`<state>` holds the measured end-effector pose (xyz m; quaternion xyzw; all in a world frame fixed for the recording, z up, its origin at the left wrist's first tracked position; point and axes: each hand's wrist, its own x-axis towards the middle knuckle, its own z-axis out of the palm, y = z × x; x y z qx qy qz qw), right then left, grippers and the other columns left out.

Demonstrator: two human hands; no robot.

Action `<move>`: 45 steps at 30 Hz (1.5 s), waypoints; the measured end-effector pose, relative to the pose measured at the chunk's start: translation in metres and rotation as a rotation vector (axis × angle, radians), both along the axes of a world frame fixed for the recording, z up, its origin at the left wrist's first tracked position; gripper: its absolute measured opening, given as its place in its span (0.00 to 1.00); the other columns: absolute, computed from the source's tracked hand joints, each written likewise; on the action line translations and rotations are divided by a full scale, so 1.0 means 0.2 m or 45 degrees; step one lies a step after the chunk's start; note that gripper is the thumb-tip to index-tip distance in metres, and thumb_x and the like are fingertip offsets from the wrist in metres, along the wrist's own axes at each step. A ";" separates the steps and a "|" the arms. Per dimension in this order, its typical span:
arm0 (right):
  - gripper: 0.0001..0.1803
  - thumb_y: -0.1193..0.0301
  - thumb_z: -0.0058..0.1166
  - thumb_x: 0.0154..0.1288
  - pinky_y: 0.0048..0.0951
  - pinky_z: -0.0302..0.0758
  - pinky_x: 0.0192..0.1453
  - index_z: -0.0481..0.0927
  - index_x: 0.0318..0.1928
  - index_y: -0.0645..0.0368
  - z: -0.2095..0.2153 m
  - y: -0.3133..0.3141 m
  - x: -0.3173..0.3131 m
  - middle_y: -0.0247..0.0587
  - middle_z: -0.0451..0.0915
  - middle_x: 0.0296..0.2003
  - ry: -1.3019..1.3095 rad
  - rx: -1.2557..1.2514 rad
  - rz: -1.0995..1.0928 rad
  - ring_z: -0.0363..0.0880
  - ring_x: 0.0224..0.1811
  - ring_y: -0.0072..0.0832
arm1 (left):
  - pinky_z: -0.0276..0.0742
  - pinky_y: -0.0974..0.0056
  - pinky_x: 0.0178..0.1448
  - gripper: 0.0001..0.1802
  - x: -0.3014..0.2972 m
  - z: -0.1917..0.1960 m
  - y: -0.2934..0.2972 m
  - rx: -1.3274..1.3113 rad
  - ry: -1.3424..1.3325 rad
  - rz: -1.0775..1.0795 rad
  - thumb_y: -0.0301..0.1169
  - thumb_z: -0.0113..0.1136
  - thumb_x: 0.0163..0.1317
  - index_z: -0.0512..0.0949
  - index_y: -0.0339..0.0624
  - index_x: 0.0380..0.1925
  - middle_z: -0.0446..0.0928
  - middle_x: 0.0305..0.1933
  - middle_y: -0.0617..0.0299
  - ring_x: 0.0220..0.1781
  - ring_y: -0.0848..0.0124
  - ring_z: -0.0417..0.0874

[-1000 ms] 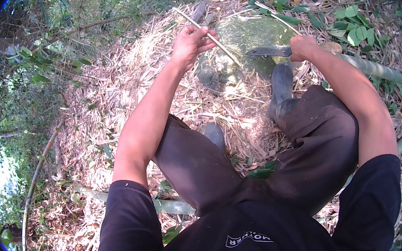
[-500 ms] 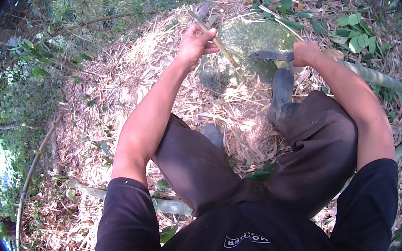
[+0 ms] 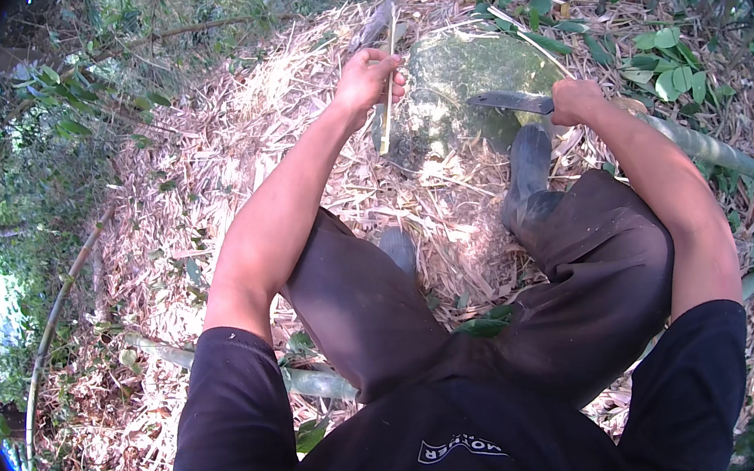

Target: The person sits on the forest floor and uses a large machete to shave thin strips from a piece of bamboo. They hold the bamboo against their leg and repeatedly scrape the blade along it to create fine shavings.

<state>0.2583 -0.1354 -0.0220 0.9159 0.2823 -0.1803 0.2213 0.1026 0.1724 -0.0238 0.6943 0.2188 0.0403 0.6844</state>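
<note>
Pinched in the fingers of my left hand (image 3: 369, 79) is a thin, pale yellow-green bamboo strip (image 3: 387, 125), held nearly upright in the picture with an end sticking out on either side of the fingers. My right hand (image 3: 577, 102) is wrapped round the handle of a knife (image 3: 511, 102). Its dark, broad blade points left, over a mossy green stone (image 3: 452, 73). Blade and strip are well apart. My fingers hide the knife's handle.
Dry bamboo leaves and shavings (image 3: 247, 157) cover the ground. A green bamboo pole (image 3: 711, 146) lies at the right, with leafy plants (image 3: 673, 62) beyond it. My booted foot (image 3: 529, 167) rests against the near side of the stone. A thin curved stem (image 3: 56, 314) rises at the left.
The bamboo strip has turned in my left hand from a slant toward the stone to nearly upright, its near end swinging left. The right hand and knife have barely moved.
</note>
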 end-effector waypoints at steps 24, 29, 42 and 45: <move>0.21 0.61 0.58 0.59 0.38 0.81 0.55 0.82 0.51 0.56 0.00 -0.01 -0.01 0.43 0.86 0.50 -0.150 0.052 0.107 0.85 0.54 0.36 | 0.58 0.70 0.22 0.10 0.02 -0.08 0.02 0.041 0.065 0.017 0.35 0.52 0.70 0.76 0.42 0.44 0.70 0.25 0.68 0.20 0.81 0.64; 0.22 0.61 0.59 0.59 0.39 0.81 0.57 0.83 0.52 0.57 0.03 0.00 -0.03 0.45 0.85 0.52 -0.100 0.040 0.078 0.84 0.56 0.37 | 0.57 0.71 0.23 0.09 0.02 -0.06 0.02 0.053 0.073 -0.025 0.35 0.51 0.73 0.76 0.42 0.39 0.66 0.24 0.70 0.21 0.80 0.62; 0.23 0.62 0.60 0.59 0.40 0.80 0.60 0.83 0.53 0.59 0.01 0.01 -0.02 0.46 0.83 0.55 -0.020 0.020 0.032 0.83 0.57 0.38 | 0.52 0.67 0.24 0.23 0.00 0.04 -0.04 -0.099 0.109 -0.039 0.50 0.47 0.75 0.64 0.51 0.23 0.58 0.18 0.74 0.18 0.79 0.56; 0.23 0.62 0.60 0.59 0.40 0.80 0.60 0.83 0.54 0.59 0.00 0.01 -0.01 0.46 0.83 0.55 -0.009 0.014 0.021 0.83 0.58 0.39 | 0.48 0.67 0.23 0.25 -0.01 0.05 -0.02 -0.143 0.112 -0.133 0.54 0.45 0.75 0.62 0.53 0.21 0.55 0.17 0.75 0.18 0.79 0.52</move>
